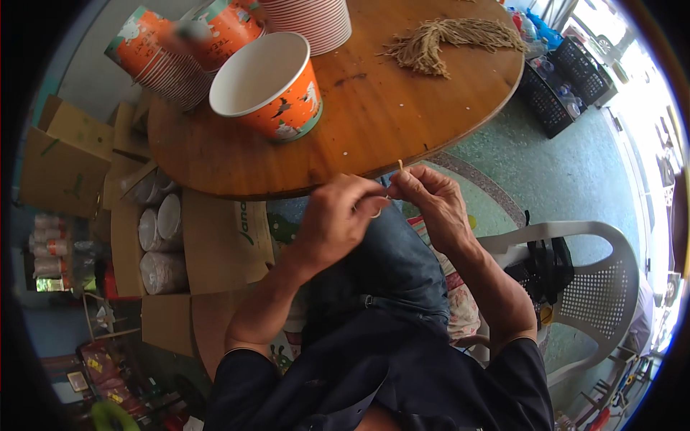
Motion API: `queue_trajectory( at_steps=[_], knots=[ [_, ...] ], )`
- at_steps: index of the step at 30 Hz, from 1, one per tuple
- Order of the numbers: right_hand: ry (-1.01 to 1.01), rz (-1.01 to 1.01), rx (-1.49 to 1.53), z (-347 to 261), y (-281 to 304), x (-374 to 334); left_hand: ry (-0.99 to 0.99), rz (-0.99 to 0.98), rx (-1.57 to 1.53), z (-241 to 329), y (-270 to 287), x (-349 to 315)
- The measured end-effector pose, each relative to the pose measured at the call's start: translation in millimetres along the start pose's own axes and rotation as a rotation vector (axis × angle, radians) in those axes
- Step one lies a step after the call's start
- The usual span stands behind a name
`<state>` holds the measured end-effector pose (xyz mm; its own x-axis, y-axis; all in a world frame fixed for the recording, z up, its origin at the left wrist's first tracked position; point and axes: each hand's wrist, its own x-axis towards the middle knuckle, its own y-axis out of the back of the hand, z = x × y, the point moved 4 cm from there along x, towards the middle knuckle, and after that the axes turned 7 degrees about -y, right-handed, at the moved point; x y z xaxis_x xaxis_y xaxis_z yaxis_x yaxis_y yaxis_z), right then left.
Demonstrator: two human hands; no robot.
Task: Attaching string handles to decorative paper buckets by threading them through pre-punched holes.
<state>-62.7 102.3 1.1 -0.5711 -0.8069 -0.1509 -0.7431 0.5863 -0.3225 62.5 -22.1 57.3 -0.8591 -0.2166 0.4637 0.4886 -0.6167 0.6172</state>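
Both my hands meet above my lap, just off the near edge of the round wooden table (359, 154). My right hand (440, 205) is closed in a pinch on a thin tan cord (400, 166), whose short end sticks up past the thumb. My left hand (336, 219) is curled, its fingertips almost touching the right ones; it seems to grip the same cord, with a pale curved bit showing under the fingers. An orange paper bucket (284, 111) with a white inside stands upright on the table. Farther right lies a bundle of tan cords (456, 42).
Nested orange paper buckets (169, 72) lean at the table's far left, beside another upright stack (309, 21). Left below, an open cardboard box (215, 237) holds wrapped white cups (162, 273). A white plastic chair (593, 287) stands at my right; black crates (553, 86) sit beyond.
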Motion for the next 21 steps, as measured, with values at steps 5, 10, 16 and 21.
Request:
queue_trajectory(
  at_steps=[5,10,16,21],
  knots=[
    [-0.089,-0.033,0.051,9,3,0,-0.306,0.432,0.569,12,89,25],
    [-0.160,-0.086,0.052,22,-6,-4,-0.248,0.335,0.752,-21,116,46],
    [-0.140,-0.111,-0.032,1,-15,-15,-0.029,0.212,0.407,1,115,16],
    [-0.064,-0.168,-0.109,-29,-25,-40,0.100,0.199,0.115,54,128,-40]
  ],
)
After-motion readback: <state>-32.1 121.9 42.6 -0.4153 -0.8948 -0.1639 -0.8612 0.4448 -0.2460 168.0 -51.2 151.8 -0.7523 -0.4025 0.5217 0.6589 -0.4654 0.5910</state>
